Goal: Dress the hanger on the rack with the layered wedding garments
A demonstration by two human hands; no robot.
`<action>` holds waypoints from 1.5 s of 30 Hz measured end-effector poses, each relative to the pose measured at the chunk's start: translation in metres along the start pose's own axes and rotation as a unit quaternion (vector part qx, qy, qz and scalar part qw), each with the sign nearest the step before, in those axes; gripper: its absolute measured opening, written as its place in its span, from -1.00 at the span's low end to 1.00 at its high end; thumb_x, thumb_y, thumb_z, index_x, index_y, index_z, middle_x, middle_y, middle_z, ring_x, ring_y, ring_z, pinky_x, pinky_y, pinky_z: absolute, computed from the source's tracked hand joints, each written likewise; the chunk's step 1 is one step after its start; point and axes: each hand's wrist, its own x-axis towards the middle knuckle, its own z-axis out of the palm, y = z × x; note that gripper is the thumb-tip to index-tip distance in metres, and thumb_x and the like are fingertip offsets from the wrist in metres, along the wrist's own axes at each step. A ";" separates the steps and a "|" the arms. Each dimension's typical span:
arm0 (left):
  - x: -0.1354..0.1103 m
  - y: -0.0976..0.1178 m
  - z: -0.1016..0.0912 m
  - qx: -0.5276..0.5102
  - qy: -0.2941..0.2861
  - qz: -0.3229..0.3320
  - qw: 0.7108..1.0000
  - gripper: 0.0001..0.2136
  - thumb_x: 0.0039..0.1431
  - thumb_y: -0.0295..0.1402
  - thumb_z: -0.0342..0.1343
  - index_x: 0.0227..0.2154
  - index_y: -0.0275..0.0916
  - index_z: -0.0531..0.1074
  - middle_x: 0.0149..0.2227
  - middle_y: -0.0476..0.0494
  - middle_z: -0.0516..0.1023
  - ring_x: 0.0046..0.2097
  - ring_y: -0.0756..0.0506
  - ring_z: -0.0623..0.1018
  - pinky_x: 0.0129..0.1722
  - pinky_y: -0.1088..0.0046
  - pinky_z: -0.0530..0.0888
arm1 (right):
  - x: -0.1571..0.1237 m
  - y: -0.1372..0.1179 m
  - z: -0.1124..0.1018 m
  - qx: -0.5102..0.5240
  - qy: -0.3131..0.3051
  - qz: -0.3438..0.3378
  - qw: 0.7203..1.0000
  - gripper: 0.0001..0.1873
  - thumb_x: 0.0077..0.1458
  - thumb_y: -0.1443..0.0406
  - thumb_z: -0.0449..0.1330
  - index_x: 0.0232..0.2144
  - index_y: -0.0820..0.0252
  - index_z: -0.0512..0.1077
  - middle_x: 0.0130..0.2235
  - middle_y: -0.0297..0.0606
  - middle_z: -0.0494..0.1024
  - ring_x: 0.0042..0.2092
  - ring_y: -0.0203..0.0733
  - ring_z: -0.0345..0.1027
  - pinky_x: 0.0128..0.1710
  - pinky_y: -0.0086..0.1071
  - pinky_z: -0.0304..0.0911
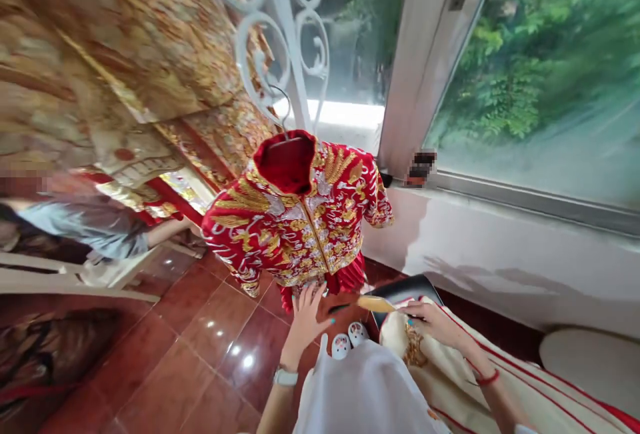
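Observation:
An embroidered red jacket [305,221] with gold and silver patterns hangs upright before me on a hanger [286,111]. My left hand [306,317] reaches to its lower hem with the fingers spread; whether the fingertips touch the cloth I cannot tell. In my right hand [430,321] is a yellowish, flat-handled tool [376,304] with a narrow dark end pointing left towards the hem. Its exact kind is unclear. Below that hand lies cream cloth [480,361] with red edging.
A white scrolled metal stand [295,34] bears the hanger. Gold embroidered fabric [115,74] fills the upper left. A person's grey-blue sleeve [95,221] shows at the left by a white frame. A black object [425,284] stands on the right, below the window ledge [525,197].

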 end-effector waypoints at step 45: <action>0.098 0.101 -0.346 -0.071 0.134 0.219 0.964 -0.64 0.00 -0.24 0.29 -0.76 -0.25 0.35 -0.71 0.06 0.25 -0.60 0.06 0.13 -0.56 0.50 0.05 | 0.278 -0.395 -0.169 -0.058 0.452 -0.354 0.816 -0.77 0.40 0.24 -0.18 0.04 0.14 0.11 -0.45 -0.32 0.32 -0.43 -0.16 0.25 -0.33 -0.28 0.25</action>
